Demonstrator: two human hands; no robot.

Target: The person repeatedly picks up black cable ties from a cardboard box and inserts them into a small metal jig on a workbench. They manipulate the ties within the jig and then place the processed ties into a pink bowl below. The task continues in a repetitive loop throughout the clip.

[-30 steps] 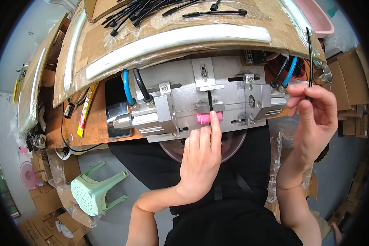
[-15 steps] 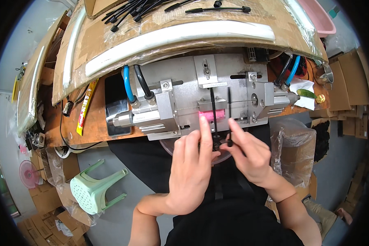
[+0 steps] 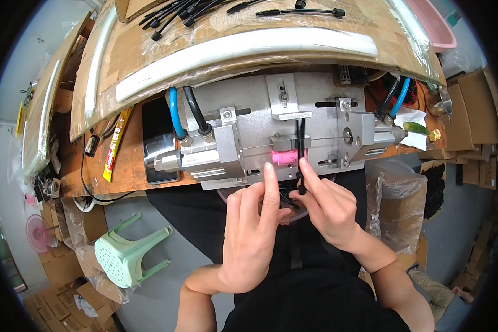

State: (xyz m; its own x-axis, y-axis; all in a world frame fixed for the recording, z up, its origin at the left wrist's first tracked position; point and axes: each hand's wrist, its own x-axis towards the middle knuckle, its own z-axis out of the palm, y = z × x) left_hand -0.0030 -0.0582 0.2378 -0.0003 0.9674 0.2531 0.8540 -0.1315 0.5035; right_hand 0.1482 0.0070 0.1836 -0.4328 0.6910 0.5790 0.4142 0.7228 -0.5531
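Brush (image 3: 300, 172) pinched in right grip (image 3: 335, 210) over pink block (image 3: 283, 158), not yet released; nothing visible in loose left grip (image 3: 249, 232); more brushes (image 3: 315, 12) on cardboard (image 3: 149, 61).

"Where does the light fall?"
"Bright and even across the metal plate (image 3: 254, 94), nearly bleaching the white strip (image 3: 249, 47), leaving a pale sheen on the phone (image 3: 160, 148)"
"And the edges?"
"Fisheye bows the cardboard panel (image 3: 130, 52); corners fall black"
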